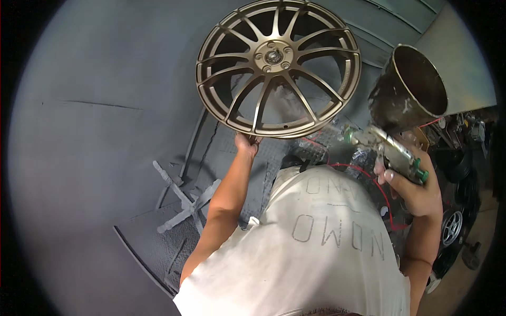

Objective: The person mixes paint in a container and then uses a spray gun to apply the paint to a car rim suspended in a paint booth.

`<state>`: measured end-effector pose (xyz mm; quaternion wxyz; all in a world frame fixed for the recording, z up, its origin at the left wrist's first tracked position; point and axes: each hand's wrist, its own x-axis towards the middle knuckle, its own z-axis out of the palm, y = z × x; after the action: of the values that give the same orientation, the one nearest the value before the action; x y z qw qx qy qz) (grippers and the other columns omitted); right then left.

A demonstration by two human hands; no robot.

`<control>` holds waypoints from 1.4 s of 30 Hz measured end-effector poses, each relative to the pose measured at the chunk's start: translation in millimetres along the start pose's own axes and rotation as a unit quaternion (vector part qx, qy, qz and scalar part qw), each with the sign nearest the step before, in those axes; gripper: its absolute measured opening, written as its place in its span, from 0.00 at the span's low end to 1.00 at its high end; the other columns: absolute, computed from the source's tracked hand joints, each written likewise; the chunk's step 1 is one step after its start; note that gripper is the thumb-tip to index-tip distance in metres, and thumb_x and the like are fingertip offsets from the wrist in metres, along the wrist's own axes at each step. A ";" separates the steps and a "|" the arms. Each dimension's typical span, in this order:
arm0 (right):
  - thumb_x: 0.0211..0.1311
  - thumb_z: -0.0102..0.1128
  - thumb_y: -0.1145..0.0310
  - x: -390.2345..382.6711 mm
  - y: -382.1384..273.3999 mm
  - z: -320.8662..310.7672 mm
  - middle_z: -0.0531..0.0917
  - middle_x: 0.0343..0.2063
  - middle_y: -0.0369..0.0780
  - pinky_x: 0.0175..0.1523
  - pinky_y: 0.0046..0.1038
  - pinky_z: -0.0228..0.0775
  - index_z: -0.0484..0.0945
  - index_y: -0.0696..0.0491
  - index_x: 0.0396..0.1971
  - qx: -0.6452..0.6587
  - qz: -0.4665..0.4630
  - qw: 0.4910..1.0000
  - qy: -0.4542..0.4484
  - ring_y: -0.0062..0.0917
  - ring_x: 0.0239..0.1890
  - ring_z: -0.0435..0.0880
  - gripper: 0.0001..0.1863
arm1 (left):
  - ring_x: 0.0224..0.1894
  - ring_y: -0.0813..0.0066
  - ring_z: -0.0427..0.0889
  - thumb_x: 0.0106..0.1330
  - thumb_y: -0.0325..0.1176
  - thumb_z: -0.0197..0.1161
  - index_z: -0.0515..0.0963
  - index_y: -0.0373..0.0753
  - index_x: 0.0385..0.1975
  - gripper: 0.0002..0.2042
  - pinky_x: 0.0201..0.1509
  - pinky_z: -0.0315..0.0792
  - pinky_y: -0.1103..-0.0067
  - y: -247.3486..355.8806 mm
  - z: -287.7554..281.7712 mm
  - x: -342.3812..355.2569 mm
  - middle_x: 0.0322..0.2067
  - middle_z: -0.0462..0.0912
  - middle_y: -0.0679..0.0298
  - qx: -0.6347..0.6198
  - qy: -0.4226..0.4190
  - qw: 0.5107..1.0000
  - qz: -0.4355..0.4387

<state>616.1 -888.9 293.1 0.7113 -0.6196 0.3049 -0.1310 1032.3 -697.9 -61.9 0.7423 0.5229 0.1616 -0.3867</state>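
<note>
A grey, paint-dusted wall (105,79) fills most of the view, curving toward the rim, with a dark grey floor panel (153,237) below it. Against this backdrop hangs a bronze multi-spoke alloy wheel (278,68), upper centre, its face turned toward the camera and its hub with lug holes plainly showing. The person's white shirt (311,247) takes up the lower middle.

At the right, a spray gun (387,147) with a dark metal cup (408,87) on top points leftward at the wheel's lower right edge, its nozzle just beside the rim but apart from it. A grey cross-shaped stand (182,203) lies on the floor panel at the lower left, well apart from the wheel. A second, silver wheel (452,227) sits low at the far right edge.

The left hand (246,143) reaches up and grips the wheel's bottom rim, fingers closed over its edge. The right hand (414,184) is wrapped tight around the spray gun's handle. The two hands are well apart.
</note>
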 end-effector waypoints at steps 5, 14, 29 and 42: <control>0.51 0.61 0.80 -0.9 -4.9 -7.9 0.83 0.34 0.43 0.47 0.26 0.72 0.70 0.70 0.55 -0.011 0.024 0.997 -0.077 0.24 0.38 0.81 0.28 | 0.57 0.56 0.75 0.75 0.55 0.36 0.68 0.41 0.59 0.27 0.59 0.66 0.54 5.1 1.7 7.5 0.56 0.74 0.55 -0.002 0.001 1.000 0.014; 0.49 0.58 0.81 8.7 7.1 6.1 0.84 0.32 0.45 0.46 0.26 0.73 0.70 0.69 0.55 -0.072 -0.131 0.980 -0.135 0.26 0.35 0.83 0.28 | 0.66 0.57 0.65 0.74 0.58 0.34 0.59 0.43 0.66 0.30 0.64 0.63 0.54 -36.6 18.3 -13.3 0.65 0.63 0.57 -0.026 -0.029 0.999 0.013; 0.55 0.58 0.84 35.0 -31.5 -24.5 0.82 0.37 0.45 0.48 0.25 0.72 0.68 0.71 0.54 -0.045 -0.065 0.994 0.081 0.23 0.39 0.81 0.25 | 0.48 0.57 0.76 0.73 0.40 0.40 0.64 0.41 0.56 0.17 0.61 0.70 0.59 -76.8 98.0 -59.8 0.51 0.72 0.52 -0.074 0.072 0.991 -0.088; 0.58 0.55 0.82 34.0 -44.9 -29.4 0.81 0.37 0.43 0.50 0.23 0.71 0.66 0.69 0.58 -0.026 -0.006 0.996 0.080 0.22 0.40 0.79 0.26 | 0.50 0.62 0.74 0.73 0.42 0.42 0.68 0.43 0.54 0.17 0.54 0.71 0.61 -58.1 80.6 -61.5 0.55 0.70 0.59 -0.032 0.127 0.990 -0.058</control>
<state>633.7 -940.5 325.7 0.6676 -0.6269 0.3607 -0.1768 936.0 -754.6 -27.7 0.7085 0.5331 0.2975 -0.3541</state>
